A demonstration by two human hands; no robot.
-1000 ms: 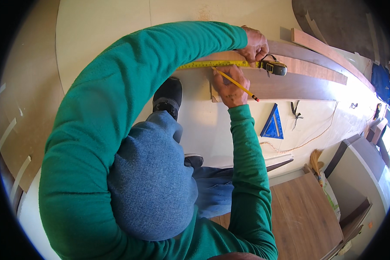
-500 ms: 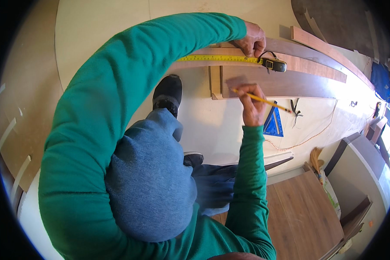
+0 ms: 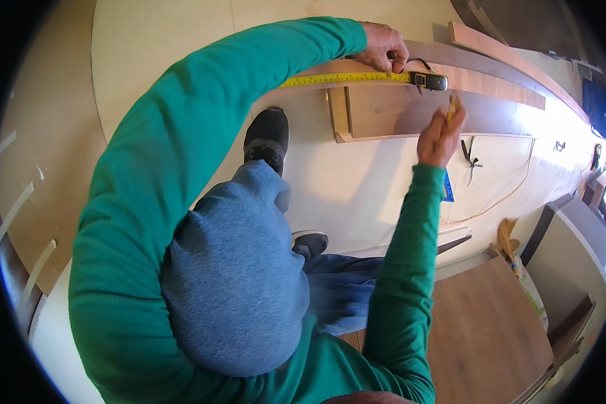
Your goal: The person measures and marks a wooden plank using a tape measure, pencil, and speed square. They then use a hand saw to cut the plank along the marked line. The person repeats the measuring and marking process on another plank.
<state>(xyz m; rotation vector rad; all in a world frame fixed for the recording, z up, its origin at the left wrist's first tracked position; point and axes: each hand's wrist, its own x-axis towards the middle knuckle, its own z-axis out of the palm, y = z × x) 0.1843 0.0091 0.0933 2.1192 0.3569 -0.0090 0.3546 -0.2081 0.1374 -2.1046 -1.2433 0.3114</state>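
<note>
A yellow tape measure point(image 3: 357, 78) is pulled out along a long, narrow wooden strip point(image 3: 491, 84), its dark case point(image 3: 436, 81) lying toward the strip's right part. At the blade's far edge, beside the case, the bent fingers of my left hand point(image 3: 384, 47) are pinched together against the tape. My right hand point(image 3: 442, 138) is closed round a yellow pencil point(image 3: 452, 109), just on the near side of the case. Most of the pencil is hidden by the fingers. A wider brown board point(image 3: 397, 114) lies under and in front of the strip.
A blue triangular square point(image 3: 448, 188) is partly covered by my right forearm. Dark straps point(image 3: 471, 158) and a thin cord point(image 3: 505, 202) lie on the pale floor. Farther off is another long plank point(image 3: 512, 64). A brown panel point(image 3: 485, 323) and a broom point(image 3: 507, 236) are at lower right.
My right hand has moved right and away from me with the pencil, from the board's left end to beside the tape case. My left hand stays at the blade; the whole view has shifted slightly.
</note>
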